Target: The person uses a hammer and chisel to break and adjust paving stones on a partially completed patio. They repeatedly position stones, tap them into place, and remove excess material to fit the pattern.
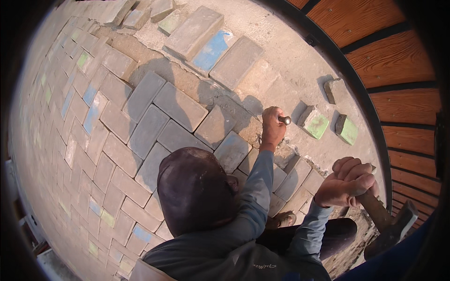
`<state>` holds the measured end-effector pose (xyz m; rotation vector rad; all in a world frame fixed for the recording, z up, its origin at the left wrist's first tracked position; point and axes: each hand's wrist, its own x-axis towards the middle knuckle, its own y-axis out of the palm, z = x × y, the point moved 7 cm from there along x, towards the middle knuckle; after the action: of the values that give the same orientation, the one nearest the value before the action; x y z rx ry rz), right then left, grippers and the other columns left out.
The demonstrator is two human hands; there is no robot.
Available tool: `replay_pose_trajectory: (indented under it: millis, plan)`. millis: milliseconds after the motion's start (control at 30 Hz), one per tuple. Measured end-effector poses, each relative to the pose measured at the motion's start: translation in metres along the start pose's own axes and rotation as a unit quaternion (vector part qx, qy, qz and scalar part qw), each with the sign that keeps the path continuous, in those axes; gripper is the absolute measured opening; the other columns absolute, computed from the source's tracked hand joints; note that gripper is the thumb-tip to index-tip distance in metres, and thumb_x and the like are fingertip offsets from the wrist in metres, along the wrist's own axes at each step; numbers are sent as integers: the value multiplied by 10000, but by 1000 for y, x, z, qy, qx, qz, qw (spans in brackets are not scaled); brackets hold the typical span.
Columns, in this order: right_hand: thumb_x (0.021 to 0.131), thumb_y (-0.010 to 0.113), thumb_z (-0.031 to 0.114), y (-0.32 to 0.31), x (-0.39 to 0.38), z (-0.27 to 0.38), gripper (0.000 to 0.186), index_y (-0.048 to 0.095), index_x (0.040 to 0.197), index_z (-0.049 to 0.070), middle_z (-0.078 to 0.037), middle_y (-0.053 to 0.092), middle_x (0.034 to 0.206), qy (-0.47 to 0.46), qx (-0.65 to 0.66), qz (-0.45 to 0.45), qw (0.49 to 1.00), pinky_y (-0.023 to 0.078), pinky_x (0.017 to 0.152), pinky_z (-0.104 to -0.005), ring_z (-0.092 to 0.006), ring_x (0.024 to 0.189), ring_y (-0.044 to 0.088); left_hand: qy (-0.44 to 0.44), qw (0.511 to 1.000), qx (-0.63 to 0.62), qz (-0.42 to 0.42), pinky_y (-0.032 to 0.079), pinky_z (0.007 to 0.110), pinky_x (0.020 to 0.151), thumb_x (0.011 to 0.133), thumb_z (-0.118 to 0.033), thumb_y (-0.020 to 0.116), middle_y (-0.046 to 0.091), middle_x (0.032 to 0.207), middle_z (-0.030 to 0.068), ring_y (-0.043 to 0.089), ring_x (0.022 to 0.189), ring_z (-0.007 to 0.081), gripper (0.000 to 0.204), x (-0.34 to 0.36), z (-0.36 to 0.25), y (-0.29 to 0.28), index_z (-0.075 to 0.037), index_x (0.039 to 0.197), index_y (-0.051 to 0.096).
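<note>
Seen from above through a wide fisheye, a co-worker in a dark cap (pixel 197 192) crouches over herringbone paving blocks (pixel 180 105), some daubed blue or green. The co-worker's left hand (pixel 272 129) reaches forward, closed in a fist around what looks like a chisel (pixel 287 120), its shiny round end facing the camera, at the ragged edge where the paving meets a pale concrete strip (pixel 281 75). The co-worker's right hand (pixel 347 180) is wrapped around the handle of a hammer (pixel 375 210), its head at lower right, well apart from the chisel. The wearer's own hands are out of view, so their grip cannot be told. On the concrete lie two green-marked chunks (pixel 316 122) and larger loose blocks (pixel 194 30); a wooden slatted fence (pixel 393 61) curves along the right. The step appears to be chipping or trimming along the edge; the next move likely calls for a steady chisel and an accurate hammer blow on its end.
</note>
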<state>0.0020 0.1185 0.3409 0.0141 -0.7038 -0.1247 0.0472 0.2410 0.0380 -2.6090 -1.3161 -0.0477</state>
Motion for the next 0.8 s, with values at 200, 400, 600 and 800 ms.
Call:
replay_pose_trajectory:
  millis: [200, 400, 600, 800]
  plan:
    - [1022, 641, 237, -97, -136, -140, 204, 487, 957, 120, 78, 414, 586, 491, -74, 194, 846, 268, 369, -222, -19, 422, 365, 16, 996, -71, -57, 456, 442, 741, 748, 81, 636, 600, 846, 144, 571, 818, 345, 170, -6, 1, -14, -33, 853, 567]
    - [1070, 537, 271, -60, 60, 14, 361, 396, 761, 148, 62, 256, 559, 96, 16, 48, 994, 211, 379, -223, -40, 445, 272, 27, 999, -20, -14, 417, 498, 859, 722, 69, 657, 574, 883, 150, 546, 933, 395, 221, -10, 0, 6, -52, 874, 549]
    - [1060, 545, 189, 16, 2, 1, 309, 412, 793, 108, 23, 333, 587, -13, 80, 117, 990, 338, 492, -246, -95, 517, 356, 65, 997, -4, -48, 436, 477, 755, 730, 80, 636, 592, 838, 151, 561, 849, 388, 178, 1, -6, 0, -37, 830, 548]
    - [1006, 680, 220, -94, -133, -136, 220, 488, 960, 124, 71, 427, 632, 497, -85, 192, 842, 284, 408, -224, -19, 470, 364, 84, 993, -20, -74, 426, 470, 773, 731, 71, 648, 587, 830, 143, 554, 853, 389, 193, -4, -6, -5, -46, 840, 541]
